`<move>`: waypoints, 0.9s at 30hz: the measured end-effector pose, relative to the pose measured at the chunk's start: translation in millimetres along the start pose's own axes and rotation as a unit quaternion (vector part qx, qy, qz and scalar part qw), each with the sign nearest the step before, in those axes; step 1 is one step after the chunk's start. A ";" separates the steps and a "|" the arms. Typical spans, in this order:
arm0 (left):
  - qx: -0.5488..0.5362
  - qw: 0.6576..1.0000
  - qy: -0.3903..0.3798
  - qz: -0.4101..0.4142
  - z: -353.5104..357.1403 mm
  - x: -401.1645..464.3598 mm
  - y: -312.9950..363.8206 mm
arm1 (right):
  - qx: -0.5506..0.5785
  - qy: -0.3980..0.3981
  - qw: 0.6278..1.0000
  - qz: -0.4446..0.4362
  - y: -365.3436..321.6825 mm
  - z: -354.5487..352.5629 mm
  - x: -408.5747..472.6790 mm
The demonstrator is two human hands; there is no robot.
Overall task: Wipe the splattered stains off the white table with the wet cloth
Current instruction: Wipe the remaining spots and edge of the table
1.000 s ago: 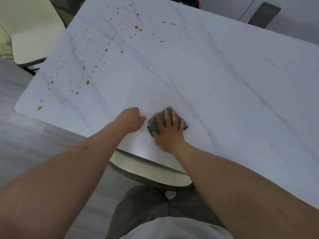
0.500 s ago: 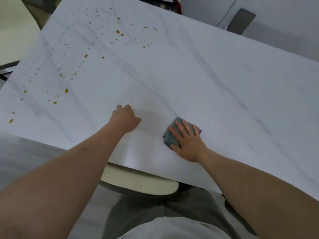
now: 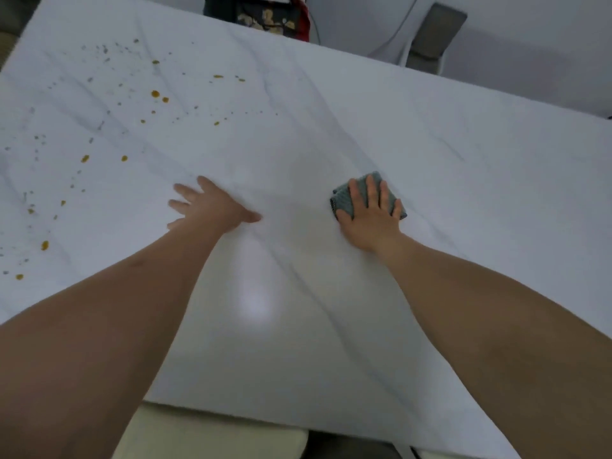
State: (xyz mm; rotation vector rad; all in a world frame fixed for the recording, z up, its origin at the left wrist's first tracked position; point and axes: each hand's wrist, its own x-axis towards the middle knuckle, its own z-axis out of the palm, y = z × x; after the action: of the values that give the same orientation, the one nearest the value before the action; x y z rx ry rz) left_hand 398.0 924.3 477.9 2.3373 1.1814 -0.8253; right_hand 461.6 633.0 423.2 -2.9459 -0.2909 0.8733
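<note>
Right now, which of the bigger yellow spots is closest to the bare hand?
The orange-yellow spot up and left of the left hand. Its larger twin lies farther left; the other bigger spots sit farther off.

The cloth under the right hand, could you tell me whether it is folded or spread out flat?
Folded: the cloth is a compact pad, layered edges at its left corner, under the right hand.

Right hand (image 3: 371, 217) presses cloth (image 3: 344, 197) on table (image 3: 463, 180) (stains (image 3: 155, 93) left).
</note>
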 end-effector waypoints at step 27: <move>0.065 0.998 0.019 0.007 1.2 28.5 -13.8 | -0.159 0.009 0.900 -0.405 -255.6 -29.7 114.7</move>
State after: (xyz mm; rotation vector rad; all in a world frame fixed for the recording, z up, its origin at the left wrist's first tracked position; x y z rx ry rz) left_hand 399.7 948.1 457.1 2.4731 1.1573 -0.8811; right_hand 530.1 906.1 413.9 -2.6197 -1.6317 0.6963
